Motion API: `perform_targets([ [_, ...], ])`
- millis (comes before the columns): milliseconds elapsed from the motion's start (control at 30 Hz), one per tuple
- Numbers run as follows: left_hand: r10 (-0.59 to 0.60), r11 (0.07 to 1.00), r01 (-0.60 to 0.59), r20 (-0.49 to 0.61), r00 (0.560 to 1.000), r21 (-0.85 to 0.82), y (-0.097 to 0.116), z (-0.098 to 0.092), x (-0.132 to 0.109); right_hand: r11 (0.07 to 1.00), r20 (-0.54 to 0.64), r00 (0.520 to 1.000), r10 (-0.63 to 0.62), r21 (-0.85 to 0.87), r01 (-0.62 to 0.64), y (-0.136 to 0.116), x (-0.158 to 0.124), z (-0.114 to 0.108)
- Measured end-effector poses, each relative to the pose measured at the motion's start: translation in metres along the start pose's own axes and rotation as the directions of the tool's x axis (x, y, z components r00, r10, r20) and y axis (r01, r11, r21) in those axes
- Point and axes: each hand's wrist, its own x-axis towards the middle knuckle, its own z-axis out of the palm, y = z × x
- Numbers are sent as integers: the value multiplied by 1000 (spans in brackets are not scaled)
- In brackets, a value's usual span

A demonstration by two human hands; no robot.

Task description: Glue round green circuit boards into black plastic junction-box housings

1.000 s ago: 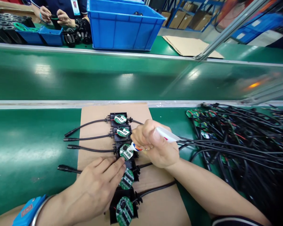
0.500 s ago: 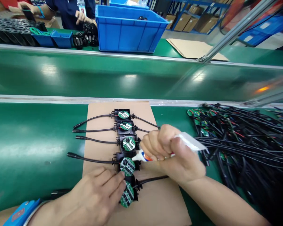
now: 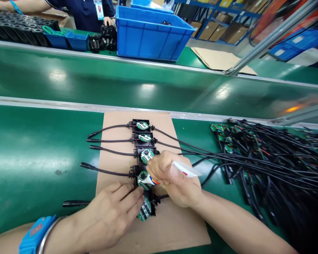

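A column of black housings, each with a round green circuit board (image 3: 142, 125) and black cables, lies on a brown cardboard sheet (image 3: 175, 225). My right hand (image 3: 175, 176) is wrapped round a white glue tube (image 3: 187, 169), its nozzle pointing left onto the fourth board (image 3: 142, 179). My left hand (image 3: 116, 211) has its fingers together at the lower left edge of that board, beside the lowest board (image 3: 145, 209); whether the fingertips pinch it is hard to see. A blue wrist strap (image 3: 37, 233) is round my left wrist.
A large heap of black cables with boards (image 3: 267, 158) covers the right of the green table (image 3: 42, 141). Beyond a metal rail (image 3: 55, 104) stand a blue bin (image 3: 151, 35), small blue trays (image 3: 78, 41) and black cylinders. Another person is at the far bench.
My right hand has moved left and slightly down, bringing the nozzle from the board's upper right edge over the board. The view has shifted slightly. The other person's hands have moved.
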Motion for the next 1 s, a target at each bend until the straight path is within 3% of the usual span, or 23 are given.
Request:
perform_targets([
  [400,-15,1000,15,-8,1000,-12,0,4,-2,997,-24,997,67,-40,-68,-9,-16,-10],
  [833,-2,999,4,48,999,-41,-1,1,-1,1000,-40,999,-16,-5,16,-3,-4,-10],
  [1000,1,998,2,44,999,-64,-1,3,0,989,-3,994,-109,-103,108,2,-1,-12],
])
